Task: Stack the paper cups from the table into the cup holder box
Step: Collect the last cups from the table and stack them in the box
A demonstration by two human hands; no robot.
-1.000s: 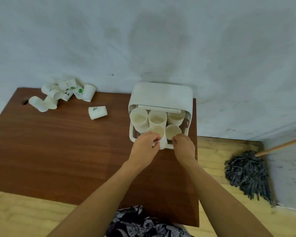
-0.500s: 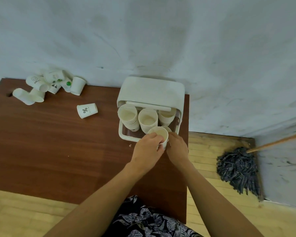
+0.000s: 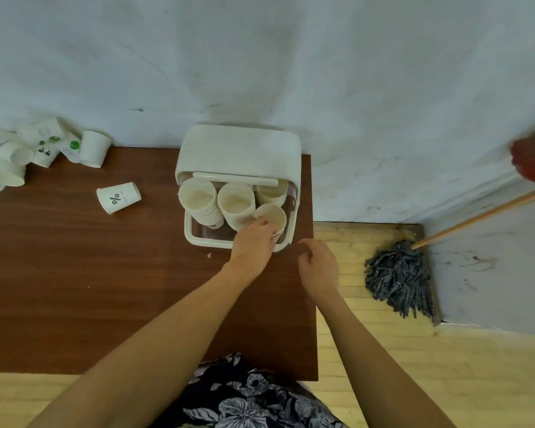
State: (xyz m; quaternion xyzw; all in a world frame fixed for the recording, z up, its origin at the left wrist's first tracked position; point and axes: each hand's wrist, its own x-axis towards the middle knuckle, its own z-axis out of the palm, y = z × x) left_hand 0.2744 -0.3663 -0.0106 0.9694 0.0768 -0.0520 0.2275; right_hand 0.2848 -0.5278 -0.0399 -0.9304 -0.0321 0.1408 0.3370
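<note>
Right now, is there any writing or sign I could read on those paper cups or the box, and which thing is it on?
"%": large black sign on the lone cup lying on its side on the table.
Small print beside that sign: too blurred to read.
Lettering on a cup in the far-left pile: too blurred to read.
Green and black marks on other pile cups: pictures, no readable words.
Cup holder box: no text visible.

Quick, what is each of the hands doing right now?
Left hand: grips the paper cup at the front of the cup holder box.
Right hand: holds nothing, fingers loosely curled, above the table edge.
</note>
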